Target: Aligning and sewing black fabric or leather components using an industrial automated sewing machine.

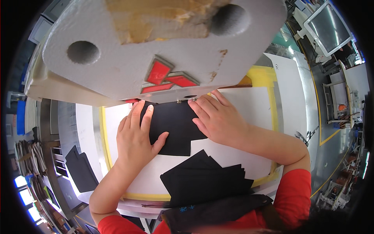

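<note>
Head view: your left hand (134, 141) and right hand (224, 120), each grip spread, unclamped, rest on the black panel (173, 128) before the machine head (128, 72), seemingly aligning it; next calls for flat, even guiding.

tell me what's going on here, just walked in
A person in red sleeves has both bare hands on a flat black sheet-like piece, over a white work surface edged with yellow tape. The left hand lies on its left side, the right hand at its right side, both close to the bulky pale grey machine head. A fanned stack of flat black pieces lies nearer the person.
</note>
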The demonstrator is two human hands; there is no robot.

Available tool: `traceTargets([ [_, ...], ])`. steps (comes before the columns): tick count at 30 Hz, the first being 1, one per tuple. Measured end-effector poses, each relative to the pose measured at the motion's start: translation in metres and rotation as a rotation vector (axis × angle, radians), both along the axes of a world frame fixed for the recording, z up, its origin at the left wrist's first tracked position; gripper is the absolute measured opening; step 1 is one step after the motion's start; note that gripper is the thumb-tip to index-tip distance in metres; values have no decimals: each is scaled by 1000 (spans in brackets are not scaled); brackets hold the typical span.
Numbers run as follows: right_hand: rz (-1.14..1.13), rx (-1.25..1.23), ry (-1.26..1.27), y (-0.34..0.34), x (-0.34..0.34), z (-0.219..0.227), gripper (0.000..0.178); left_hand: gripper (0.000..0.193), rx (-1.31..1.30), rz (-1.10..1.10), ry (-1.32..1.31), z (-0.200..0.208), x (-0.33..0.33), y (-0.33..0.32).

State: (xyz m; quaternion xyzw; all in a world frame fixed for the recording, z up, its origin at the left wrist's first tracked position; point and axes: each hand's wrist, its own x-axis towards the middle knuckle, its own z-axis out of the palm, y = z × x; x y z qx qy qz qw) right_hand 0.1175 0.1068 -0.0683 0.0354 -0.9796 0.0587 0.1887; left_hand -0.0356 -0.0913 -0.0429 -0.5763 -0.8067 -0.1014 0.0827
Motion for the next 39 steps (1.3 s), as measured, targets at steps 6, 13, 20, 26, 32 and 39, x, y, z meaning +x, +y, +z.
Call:
traceTargets([
  [6, 2, -26, -4, 1, 1, 6, 47, 63, 7, -4, 0, 4, -1, -1],
  [13, -76, 12, -101, 4, 20, 7, 48, 65, -2, -238, -124, 3, 28, 30],
  [20, -87, -17, -113, 7, 20, 10, 46, 69, 27, -240, -111, -7, 28, 38],
  [26, -83, -9, -93, 9, 21, 7, 46, 69, 28, -238, -114, -7, 28, 37],
  [32, -36, -81, -89, 16, 23, 6, 46, 65, 38, -242, -89, -4, 29, 38],
  [39, -20, -133, 4, 17, 20, 4, 45, 66, 44, -235, -90, -6, 27, 37],
])
